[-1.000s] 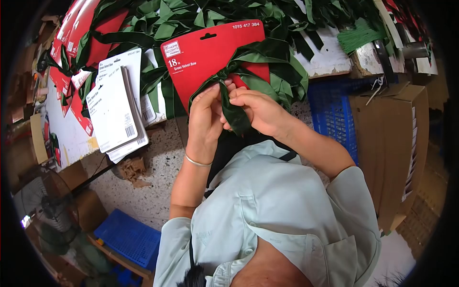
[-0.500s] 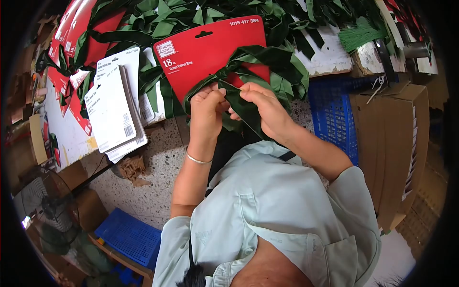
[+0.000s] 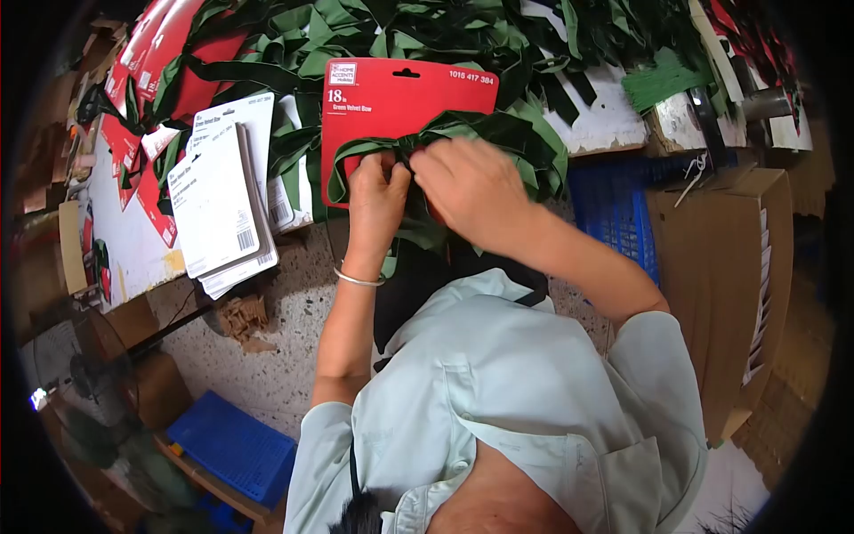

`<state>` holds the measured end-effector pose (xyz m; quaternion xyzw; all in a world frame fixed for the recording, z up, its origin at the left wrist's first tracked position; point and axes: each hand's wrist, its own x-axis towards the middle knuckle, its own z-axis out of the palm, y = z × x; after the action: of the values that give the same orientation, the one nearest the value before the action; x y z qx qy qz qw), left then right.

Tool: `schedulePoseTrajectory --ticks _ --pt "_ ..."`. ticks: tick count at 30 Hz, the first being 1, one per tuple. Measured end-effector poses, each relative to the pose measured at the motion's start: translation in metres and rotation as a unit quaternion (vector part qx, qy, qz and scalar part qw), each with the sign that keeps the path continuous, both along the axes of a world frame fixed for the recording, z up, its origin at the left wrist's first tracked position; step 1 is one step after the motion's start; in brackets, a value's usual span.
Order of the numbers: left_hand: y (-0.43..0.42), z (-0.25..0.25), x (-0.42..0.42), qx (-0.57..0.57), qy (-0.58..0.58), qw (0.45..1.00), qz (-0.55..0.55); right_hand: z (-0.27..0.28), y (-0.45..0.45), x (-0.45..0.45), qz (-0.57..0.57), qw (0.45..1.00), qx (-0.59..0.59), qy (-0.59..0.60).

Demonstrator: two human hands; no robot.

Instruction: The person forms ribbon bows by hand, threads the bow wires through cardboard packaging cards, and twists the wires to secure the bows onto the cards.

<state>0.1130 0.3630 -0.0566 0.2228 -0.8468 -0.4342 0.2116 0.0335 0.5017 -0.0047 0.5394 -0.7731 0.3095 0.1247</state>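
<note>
Green bow (image 3: 520, 133), one, on red card (image 3: 409, 96) lettered "Home Accents Holiday, 18 in Green Velvet Bow", at near edge of table (image 3: 614, 120); left hand (image 3: 374, 203) pinching bow; right hand (image 3: 471, 191) blurred, tips hidden, grip indeterminable.

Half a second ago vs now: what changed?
The red card has turned clockwise in view, now nearly level. The right hand has moved leftward, close to the left hand; whether it still holds the green bow is unclear. The stack of white cards stayed put.
</note>
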Motion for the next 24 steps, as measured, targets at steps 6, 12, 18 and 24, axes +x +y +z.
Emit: schedulePoseTrajectory --ticks 6,12,18,24 --pt "0.0 -0.001 0.012 0.119 0.01 0.993 0.017 -0.018 -0.033 -0.05 0.083 0.989 0.081 0.092" --pt "-0.014 0.0 0.043 0.285 0.094 0.95 0.084 0.028 -0.032 -0.057 0.092 0.987 0.038 0.128" --pt "-0.03 0.027 0.035 0.384 0.212 0.898 0.04 0.079 -0.04 -0.057 0.107 0.984 -0.018 0.143" --pt "-0.044 0.045 0.026 0.563 0.203 0.799 -0.06 0.097 -0.067 -0.076 0.111 0.985 -0.022 0.127"
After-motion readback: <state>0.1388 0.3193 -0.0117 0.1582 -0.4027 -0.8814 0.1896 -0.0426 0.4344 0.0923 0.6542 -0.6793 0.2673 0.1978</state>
